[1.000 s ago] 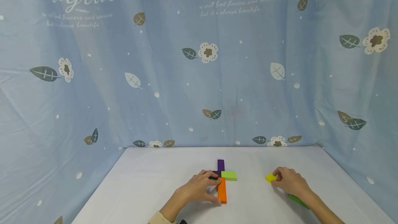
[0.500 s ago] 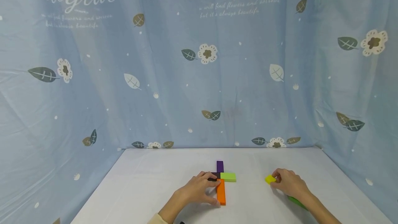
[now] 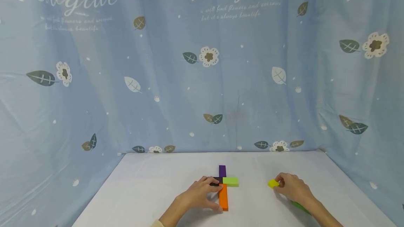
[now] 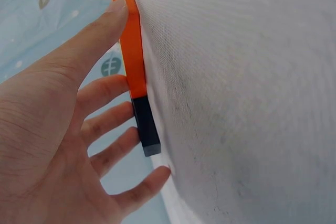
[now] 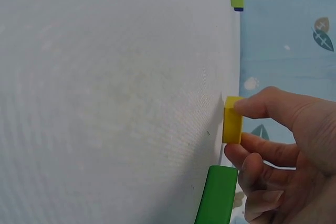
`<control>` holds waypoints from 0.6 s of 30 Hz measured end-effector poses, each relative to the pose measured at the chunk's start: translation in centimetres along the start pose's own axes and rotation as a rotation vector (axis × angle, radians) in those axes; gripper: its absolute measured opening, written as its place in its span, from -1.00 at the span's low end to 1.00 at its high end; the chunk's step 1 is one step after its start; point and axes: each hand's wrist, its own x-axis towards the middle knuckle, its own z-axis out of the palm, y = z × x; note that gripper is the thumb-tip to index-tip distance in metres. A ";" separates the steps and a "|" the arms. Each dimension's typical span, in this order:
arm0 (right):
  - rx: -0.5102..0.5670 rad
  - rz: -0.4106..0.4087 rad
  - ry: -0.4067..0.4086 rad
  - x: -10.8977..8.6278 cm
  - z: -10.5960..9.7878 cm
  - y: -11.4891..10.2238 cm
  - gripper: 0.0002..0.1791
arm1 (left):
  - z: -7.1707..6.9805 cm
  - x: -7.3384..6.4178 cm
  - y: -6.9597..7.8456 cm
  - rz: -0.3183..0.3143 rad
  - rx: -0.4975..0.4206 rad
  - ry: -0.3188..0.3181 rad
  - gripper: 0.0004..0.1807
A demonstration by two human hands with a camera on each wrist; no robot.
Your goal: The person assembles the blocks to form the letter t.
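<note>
My left hand (image 3: 199, 194) lies over a small group of joined blocks on the white table. Its thumb is at the near end of an orange block (image 3: 223, 199), and the index finger touches that block's far end. The other fingers reach to a black block (image 4: 146, 125). A light green block (image 3: 230, 181) extends right from the black one, and a purple block (image 3: 222, 171) stands behind. Farther right, my right hand (image 3: 294, 187) pinches a yellow block (image 5: 232, 124) between thumb and fingers, close over the table.
A green block (image 5: 218, 195) lies under my right wrist, partly hidden by the arm in the head view. The white tabletop (image 3: 157, 174) ends at a blue curtain (image 3: 202, 90) with leaf and flower prints, which hangs behind and along both sides.
The whole head view has shifted slightly downward in the frame. Both hands keep their grip and place beside the blocks.
</note>
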 end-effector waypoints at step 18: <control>-0.005 0.019 -0.002 0.1 0.1 -0.2 -0.70 | 0.1 -0.1 0.0 -0.004 -0.013 0.003 -0.17</control>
